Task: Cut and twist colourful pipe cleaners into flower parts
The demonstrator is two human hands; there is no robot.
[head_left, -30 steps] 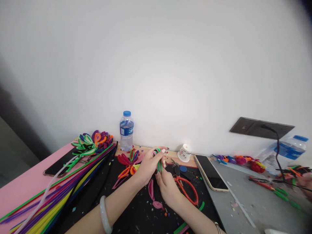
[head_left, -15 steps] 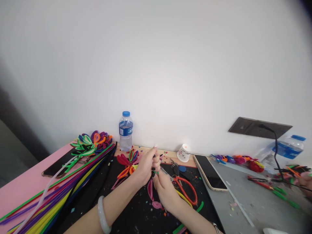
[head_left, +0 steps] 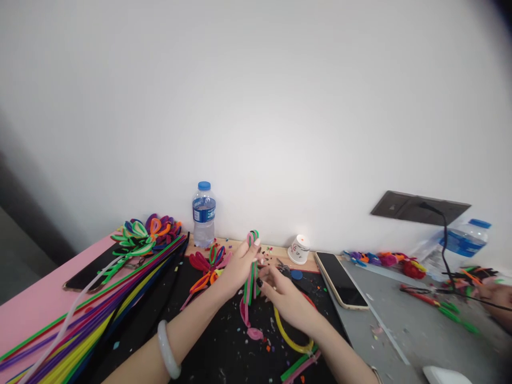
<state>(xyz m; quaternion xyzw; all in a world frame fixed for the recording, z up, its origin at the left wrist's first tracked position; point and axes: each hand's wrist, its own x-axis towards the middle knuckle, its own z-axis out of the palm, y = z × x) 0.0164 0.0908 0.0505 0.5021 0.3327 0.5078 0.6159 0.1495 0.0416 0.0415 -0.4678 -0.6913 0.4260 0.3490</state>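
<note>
My left hand point(head_left: 237, 269) grips a folded loop of green and pink pipe cleaner point(head_left: 252, 266), held upright over the black mat point(head_left: 168, 314). My right hand point(head_left: 286, 301) hovers just right of the loop's lower end with fingers spread, and I cannot tell whether it touches it. A bent yellow pipe cleaner point(head_left: 288, 337) lies under my right wrist. A flower of red, orange and blue loops point(head_left: 208, 266) lies left of my left hand. Loose pink loops point(head_left: 250, 325) lie below the held piece.
Long pipe cleaners point(head_left: 92, 314) lie in a bundle at left, with finished flowers point(head_left: 146, 234) and a dark phone point(head_left: 86, 274). A water bottle point(head_left: 204, 214) and small cup point(head_left: 298, 249) stand by the wall. A phone point(head_left: 340, 280) lies right. Another person's hand point(head_left: 496, 304) works at far right.
My left hand has raised the green and pink loop upright. My right hand let go and moved right, opening, and now covers the red scissors. The yellow pipe cleaner is now showing.
</note>
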